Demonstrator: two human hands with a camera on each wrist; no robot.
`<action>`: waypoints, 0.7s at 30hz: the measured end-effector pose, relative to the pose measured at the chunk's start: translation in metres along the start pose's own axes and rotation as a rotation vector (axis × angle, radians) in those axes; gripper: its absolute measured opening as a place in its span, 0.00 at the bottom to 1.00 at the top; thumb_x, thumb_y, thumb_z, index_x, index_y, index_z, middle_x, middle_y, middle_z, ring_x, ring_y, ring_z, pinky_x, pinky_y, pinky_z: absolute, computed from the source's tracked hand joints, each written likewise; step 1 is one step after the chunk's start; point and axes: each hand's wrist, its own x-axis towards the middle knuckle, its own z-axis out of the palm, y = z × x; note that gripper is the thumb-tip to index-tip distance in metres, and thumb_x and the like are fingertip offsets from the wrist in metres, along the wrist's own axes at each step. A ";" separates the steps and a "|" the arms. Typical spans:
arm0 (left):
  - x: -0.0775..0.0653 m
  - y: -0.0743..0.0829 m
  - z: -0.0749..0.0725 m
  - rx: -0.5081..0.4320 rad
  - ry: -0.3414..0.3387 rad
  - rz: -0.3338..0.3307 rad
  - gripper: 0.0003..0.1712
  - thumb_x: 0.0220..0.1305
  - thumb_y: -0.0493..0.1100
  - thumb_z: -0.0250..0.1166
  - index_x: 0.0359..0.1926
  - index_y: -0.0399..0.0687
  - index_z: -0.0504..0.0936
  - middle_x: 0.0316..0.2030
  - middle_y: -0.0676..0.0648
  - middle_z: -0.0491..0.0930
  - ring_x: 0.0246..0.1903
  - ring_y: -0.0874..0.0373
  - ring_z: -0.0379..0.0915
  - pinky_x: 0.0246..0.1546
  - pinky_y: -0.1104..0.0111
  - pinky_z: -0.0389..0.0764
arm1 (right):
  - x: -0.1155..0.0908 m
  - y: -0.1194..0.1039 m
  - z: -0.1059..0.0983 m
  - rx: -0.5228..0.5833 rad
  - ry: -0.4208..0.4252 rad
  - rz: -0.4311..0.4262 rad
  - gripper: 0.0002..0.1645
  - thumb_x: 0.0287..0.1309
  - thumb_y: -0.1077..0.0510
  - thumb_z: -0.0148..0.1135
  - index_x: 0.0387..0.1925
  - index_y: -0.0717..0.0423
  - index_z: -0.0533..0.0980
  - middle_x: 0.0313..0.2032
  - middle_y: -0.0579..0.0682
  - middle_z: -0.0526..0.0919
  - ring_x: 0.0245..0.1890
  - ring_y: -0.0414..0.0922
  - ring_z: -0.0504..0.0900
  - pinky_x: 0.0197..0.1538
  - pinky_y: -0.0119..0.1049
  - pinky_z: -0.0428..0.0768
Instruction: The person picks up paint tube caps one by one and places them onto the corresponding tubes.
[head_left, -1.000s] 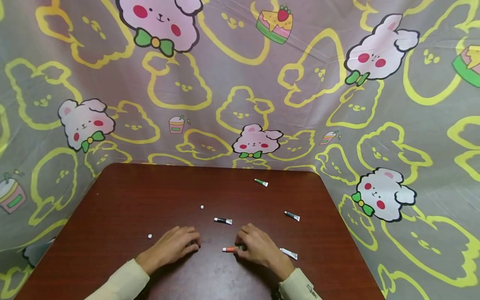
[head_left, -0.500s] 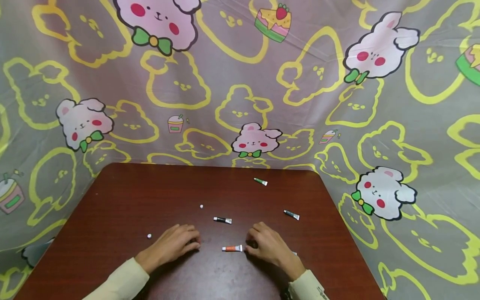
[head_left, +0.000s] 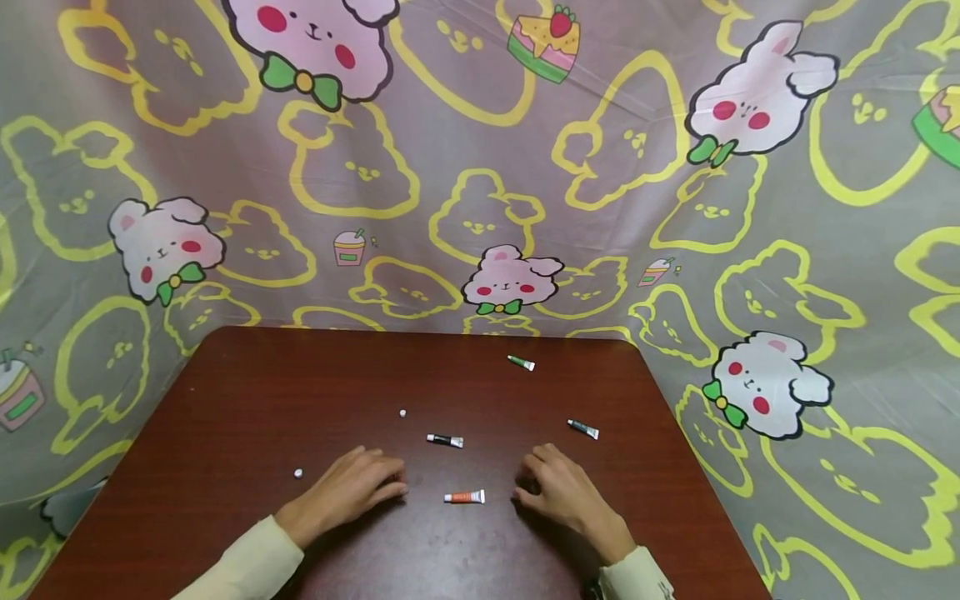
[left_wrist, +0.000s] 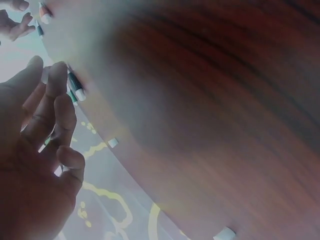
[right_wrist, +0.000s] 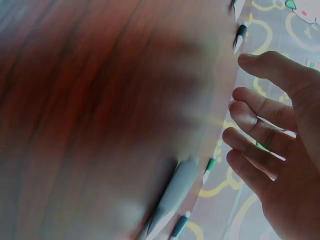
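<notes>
On the left, a white cap (head_left: 298, 473) stands alone, near the left hand (head_left: 352, 490). This hand is half curled; in the left wrist view its thumb and finger seem to pinch a small pale piece (left_wrist: 46, 75), probably also a cap. Such a piece should be light and stiff and may roll, so it is best held by its side. A second cap (head_left: 402, 413) lies farther back, near the black tube (head_left: 446, 441). Between the two hands, touching neither, lies the orange tube (head_left: 464, 497), its flat end to the right. I judge it light and soft; a strong squeeze in the middle could push out what is inside, so one should take it by the flat end. The green tube (head_left: 521, 363) lies far back. The right hand (head_left: 561, 490) is loosely curved and holds nothing. Past it is a dark tube (head_left: 582, 429); a pale tube (right_wrist: 175, 190) shows in the right wrist view.

The desk (head_left: 300, 379) is reddish brown, smooth and a little shiny, so small things may slide. Around it hangs a greyish cloth (head_left: 420, 167) with yellow outlines and rabbit faces.
</notes>
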 end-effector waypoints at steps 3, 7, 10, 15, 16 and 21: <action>0.002 0.001 0.000 0.002 -0.007 -0.003 0.08 0.69 0.50 0.75 0.36 0.62 0.82 0.31 0.64 0.82 0.35 0.65 0.77 0.39 0.63 0.74 | -0.005 0.004 -0.003 -0.010 0.011 0.017 0.21 0.47 0.48 0.87 0.33 0.49 0.81 0.36 0.42 0.80 0.42 0.42 0.80 0.42 0.37 0.83; 0.004 0.003 0.000 -0.001 -0.003 0.002 0.07 0.69 0.49 0.75 0.38 0.62 0.84 0.32 0.64 0.84 0.36 0.64 0.78 0.40 0.62 0.75 | -0.012 0.009 -0.007 -0.019 0.009 0.045 0.21 0.48 0.47 0.86 0.34 0.51 0.81 0.38 0.44 0.82 0.44 0.44 0.82 0.43 0.39 0.84; 0.005 0.003 -0.001 -0.010 0.004 0.003 0.07 0.68 0.48 0.77 0.40 0.61 0.85 0.33 0.64 0.85 0.36 0.65 0.76 0.40 0.64 0.75 | -0.016 0.014 -0.009 -0.029 0.010 0.062 0.22 0.48 0.47 0.86 0.35 0.52 0.82 0.38 0.46 0.83 0.44 0.45 0.83 0.44 0.40 0.85; 0.008 0.005 -0.001 -0.009 0.026 -0.023 0.13 0.63 0.48 0.80 0.40 0.58 0.82 0.32 0.61 0.84 0.33 0.67 0.74 0.37 0.66 0.72 | -0.024 0.020 -0.011 -0.025 0.017 0.090 0.21 0.48 0.48 0.86 0.35 0.53 0.82 0.37 0.45 0.82 0.43 0.45 0.82 0.43 0.40 0.85; 0.009 0.005 -0.001 -0.005 0.032 -0.029 0.15 0.62 0.48 0.81 0.40 0.58 0.81 0.31 0.60 0.83 0.32 0.68 0.73 0.37 0.67 0.71 | -0.026 0.021 -0.012 -0.023 0.020 0.095 0.21 0.48 0.48 0.86 0.35 0.52 0.82 0.36 0.44 0.81 0.42 0.45 0.82 0.42 0.40 0.84; 0.011 0.005 -0.001 0.012 0.057 -0.029 0.17 0.59 0.47 0.83 0.39 0.58 0.80 0.30 0.60 0.83 0.32 0.67 0.74 0.37 0.67 0.71 | -0.034 0.024 -0.013 -0.009 0.043 0.118 0.20 0.46 0.48 0.87 0.34 0.50 0.82 0.34 0.42 0.79 0.40 0.43 0.81 0.39 0.38 0.83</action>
